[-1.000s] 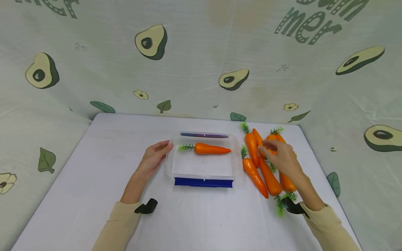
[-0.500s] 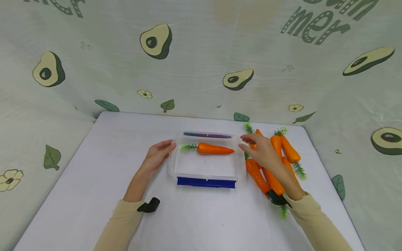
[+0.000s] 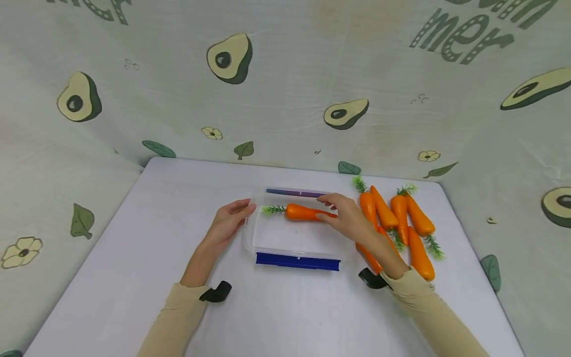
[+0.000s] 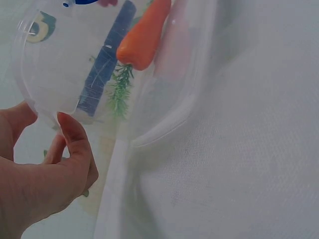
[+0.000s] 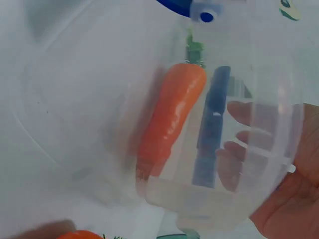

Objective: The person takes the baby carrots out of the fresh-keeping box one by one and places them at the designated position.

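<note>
My left hand [image 3: 226, 224] pinches the left rim of a clear plastic food container [image 3: 285, 237] between thumb and fingers. A single orange carrot [image 3: 301, 212] with a green top lies crosswise in it, tip to the right. My right hand [image 3: 350, 218] is over the container's right side, with its thumb by the carrot's tip and its fingers spread beyond it. In the right wrist view, the right fingers [image 5: 234, 154] show through the clear wall, apart from the carrot [image 5: 172, 112]. The right hand hides part of the container's right end.
Several more orange carrots [image 3: 418, 253] with green tops lie in a loose pile right of the container. A blue clasp [image 3: 297, 261] runs along its front edge, another clasp [image 3: 294, 192] along the back. A patterned cloth [image 3: 285, 89] hangs behind the white table [image 3: 187, 178].
My right hand has moved left from the carrot pile, across the container's right rim to above the carrot's tip. My left hand keeps its hold on the rim.
</note>
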`<state>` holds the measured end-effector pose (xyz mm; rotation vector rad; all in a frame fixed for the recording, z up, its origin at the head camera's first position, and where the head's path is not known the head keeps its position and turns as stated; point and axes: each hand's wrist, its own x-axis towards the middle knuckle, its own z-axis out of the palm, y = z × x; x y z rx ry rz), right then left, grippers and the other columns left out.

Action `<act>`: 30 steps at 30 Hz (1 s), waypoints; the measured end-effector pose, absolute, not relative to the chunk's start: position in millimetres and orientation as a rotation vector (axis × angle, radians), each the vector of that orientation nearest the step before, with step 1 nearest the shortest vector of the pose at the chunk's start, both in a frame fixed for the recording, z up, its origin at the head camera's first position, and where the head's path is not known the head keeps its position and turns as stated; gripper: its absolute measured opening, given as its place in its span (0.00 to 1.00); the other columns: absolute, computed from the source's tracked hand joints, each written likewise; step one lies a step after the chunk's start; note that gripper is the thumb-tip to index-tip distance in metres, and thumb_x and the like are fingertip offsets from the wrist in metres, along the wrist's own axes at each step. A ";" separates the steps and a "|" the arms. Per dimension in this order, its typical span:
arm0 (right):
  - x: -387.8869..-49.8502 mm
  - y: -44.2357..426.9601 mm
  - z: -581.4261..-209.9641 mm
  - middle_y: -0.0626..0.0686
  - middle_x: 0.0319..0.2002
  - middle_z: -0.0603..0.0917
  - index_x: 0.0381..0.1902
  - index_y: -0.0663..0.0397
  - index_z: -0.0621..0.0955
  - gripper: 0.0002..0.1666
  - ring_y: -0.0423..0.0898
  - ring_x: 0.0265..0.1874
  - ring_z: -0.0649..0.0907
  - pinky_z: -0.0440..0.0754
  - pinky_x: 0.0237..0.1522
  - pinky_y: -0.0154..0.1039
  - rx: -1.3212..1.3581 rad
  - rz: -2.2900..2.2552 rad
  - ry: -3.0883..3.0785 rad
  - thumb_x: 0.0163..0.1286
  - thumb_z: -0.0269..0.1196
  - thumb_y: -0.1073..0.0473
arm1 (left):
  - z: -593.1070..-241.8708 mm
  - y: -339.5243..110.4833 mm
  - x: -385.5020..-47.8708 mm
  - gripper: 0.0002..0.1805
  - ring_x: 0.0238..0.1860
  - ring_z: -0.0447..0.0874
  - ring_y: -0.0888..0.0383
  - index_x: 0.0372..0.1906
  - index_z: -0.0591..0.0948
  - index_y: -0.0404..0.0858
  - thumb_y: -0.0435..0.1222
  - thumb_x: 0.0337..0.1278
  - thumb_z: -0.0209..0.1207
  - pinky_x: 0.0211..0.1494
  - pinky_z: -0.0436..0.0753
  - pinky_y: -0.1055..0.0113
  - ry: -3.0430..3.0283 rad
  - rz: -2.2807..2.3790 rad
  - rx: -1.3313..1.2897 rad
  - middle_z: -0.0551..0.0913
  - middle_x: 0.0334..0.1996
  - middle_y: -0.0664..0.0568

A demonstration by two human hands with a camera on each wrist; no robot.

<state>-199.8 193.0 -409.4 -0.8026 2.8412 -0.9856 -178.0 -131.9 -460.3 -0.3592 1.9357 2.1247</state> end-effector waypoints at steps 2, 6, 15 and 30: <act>-200.8 189.0 -413.9 0.66 0.55 0.84 0.60 0.67 0.81 0.25 0.63 0.52 0.83 0.83 0.55 0.57 -0.825 -0.956 2.828 0.68 0.72 0.63 | -460.3 -131.1 -178.2 0.31 0.55 0.75 0.61 0.70 0.74 0.35 0.42 0.68 0.67 0.63 0.74 0.66 1.937 2.124 -0.362 0.77 0.64 0.46; -202.2 181.6 -421.4 0.64 0.57 0.84 0.60 0.68 0.81 0.25 0.62 0.57 0.82 0.80 0.60 0.56 -0.860 -0.893 2.811 0.67 0.72 0.64 | -459.5 -129.7 -177.9 0.30 0.54 0.76 0.61 0.70 0.74 0.35 0.42 0.68 0.67 0.63 0.75 0.65 1.942 2.125 -0.355 0.78 0.63 0.46; -206.5 170.8 -437.5 0.64 0.55 0.85 0.58 0.69 0.82 0.24 0.61 0.57 0.82 0.77 0.64 0.56 -0.933 -0.767 2.842 0.64 0.72 0.71 | -461.4 -129.2 -177.9 0.30 0.57 0.76 0.59 0.70 0.74 0.35 0.42 0.68 0.67 0.65 0.75 0.65 1.937 2.126 -0.357 0.77 0.65 0.45; -207.9 165.7 -445.9 0.62 0.49 0.85 0.56 0.68 0.82 0.23 0.57 0.47 0.84 0.83 0.57 0.53 -0.961 -0.651 2.889 0.63 0.72 0.73 | -461.5 -131.1 -177.2 0.31 0.55 0.75 0.61 0.70 0.74 0.35 0.43 0.68 0.66 0.61 0.75 0.69 1.957 2.126 -0.357 0.78 0.64 0.45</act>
